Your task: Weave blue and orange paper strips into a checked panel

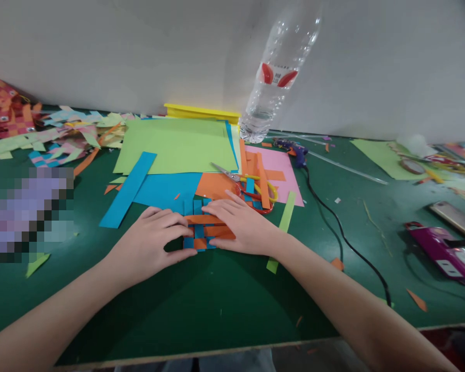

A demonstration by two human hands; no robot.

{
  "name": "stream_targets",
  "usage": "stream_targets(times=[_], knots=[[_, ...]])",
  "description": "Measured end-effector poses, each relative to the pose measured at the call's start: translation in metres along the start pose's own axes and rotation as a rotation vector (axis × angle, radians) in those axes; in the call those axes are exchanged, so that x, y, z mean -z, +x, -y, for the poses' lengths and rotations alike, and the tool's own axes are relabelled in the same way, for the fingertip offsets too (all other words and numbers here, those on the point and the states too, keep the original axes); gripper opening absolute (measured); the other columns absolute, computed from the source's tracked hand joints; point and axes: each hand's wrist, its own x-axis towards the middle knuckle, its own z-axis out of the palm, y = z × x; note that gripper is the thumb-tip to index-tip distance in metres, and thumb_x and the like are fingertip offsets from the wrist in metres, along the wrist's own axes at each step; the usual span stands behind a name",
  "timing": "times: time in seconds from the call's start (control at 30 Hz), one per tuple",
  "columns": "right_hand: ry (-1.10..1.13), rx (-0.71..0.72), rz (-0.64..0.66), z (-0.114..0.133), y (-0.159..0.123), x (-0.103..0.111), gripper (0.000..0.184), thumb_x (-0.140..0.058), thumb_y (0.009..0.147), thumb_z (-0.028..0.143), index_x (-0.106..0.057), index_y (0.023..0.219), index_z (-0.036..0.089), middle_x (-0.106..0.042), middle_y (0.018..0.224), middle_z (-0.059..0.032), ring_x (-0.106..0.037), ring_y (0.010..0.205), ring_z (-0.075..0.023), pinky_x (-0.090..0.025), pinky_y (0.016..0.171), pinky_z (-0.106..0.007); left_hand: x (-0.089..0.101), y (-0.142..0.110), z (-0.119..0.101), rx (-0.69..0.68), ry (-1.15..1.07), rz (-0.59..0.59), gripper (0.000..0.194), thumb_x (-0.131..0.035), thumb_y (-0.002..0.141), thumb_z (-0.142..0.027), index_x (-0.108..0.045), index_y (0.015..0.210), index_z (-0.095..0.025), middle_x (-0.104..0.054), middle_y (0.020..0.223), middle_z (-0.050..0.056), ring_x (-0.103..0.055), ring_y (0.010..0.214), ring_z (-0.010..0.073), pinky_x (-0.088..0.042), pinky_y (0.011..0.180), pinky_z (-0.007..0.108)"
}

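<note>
A small mat of woven blue and orange paper strips [200,231] lies flat on the table between my two hands. My left hand [151,243] grips its left edge, fingers curved over the upper strips and thumb at the bottom corner. From the right, my right hand [244,225] presses on the weave, with fingers across the top and thumb near the lower edge, hiding its right part. Scissors [236,178] with red and yellow handles rest just beyond my right hand. A loose blue strip [129,188] lies beyond my left hand, and a light green strip [287,212] passes under my right wrist.
Light green sheets [178,144] lie at the back, with a plastic bottle [269,82] beside them. A glue gun [296,152] trails a black cord on the right, near a purple case [437,248] and a phone [455,219]. Paper scraps [73,134] cover the back left.
</note>
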Motion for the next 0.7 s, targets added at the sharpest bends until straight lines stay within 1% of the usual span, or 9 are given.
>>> stream_targets(times=[0.1,0.2,0.33,0.53,0.7], knots=[[0.008,0.001,-0.004,0.0,0.0,0.0,0.058,-0.058,0.084,0.043,-0.041,0.133,0.018,-0.055,0.13,-0.0094,-0.047,0.124,-0.022,-0.016,0.116,-0.048,0.0,0.001,-0.001,0.042,0.026,-0.079,0.023,-0.047,0.094,-0.039,-0.062,0.092,-0.021,-0.066,0.096,0.004,-0.059,0.089,0.0202,-0.037,0.078,0.036],[0.006,-0.003,-0.003,0.0,0.001,0.0,0.058,-0.058,0.084,0.044,-0.042,0.133,0.018,-0.055,0.13,-0.0097,-0.047,0.124,-0.0223,-0.017,0.116,-0.048,-0.003,0.001,0.003,0.103,0.077,-0.133,0.024,-0.046,0.095,-0.038,-0.059,0.102,-0.019,-0.064,0.102,0.007,-0.057,0.097,0.0231,-0.039,0.08,0.038],[-0.01,0.0,0.005,0.0,0.0,0.0,0.058,-0.056,0.085,0.044,-0.041,0.133,0.016,-0.054,0.131,-0.0103,-0.046,0.125,-0.0227,-0.016,0.116,-0.047,-0.008,0.001,0.008,0.115,0.099,-0.083,0.028,-0.048,0.093,-0.043,-0.062,0.105,-0.022,-0.062,0.108,0.007,-0.056,0.099,0.0246,-0.04,0.08,0.04],[-0.004,0.0,0.005,0.0,0.0,0.0,0.059,-0.056,0.086,0.045,-0.039,0.134,0.016,-0.053,0.132,-0.01,-0.046,0.126,-0.0224,-0.014,0.117,-0.046,-0.01,0.0,0.009,0.122,0.111,-0.04,0.029,-0.054,0.089,-0.043,-0.062,0.108,-0.022,-0.061,0.11,0.008,-0.055,0.101,0.0261,-0.041,0.081,0.042],[0.002,-0.009,0.006,0.001,0.0,0.002,0.059,-0.056,0.086,0.045,-0.039,0.135,0.016,-0.054,0.131,-0.0101,-0.046,0.126,-0.0229,-0.016,0.116,-0.048,-0.009,0.0,0.008,0.127,0.093,-0.013,0.029,-0.058,0.087,-0.042,-0.062,0.109,-0.023,-0.06,0.112,0.007,-0.055,0.102,0.0261,-0.041,0.083,0.042]])
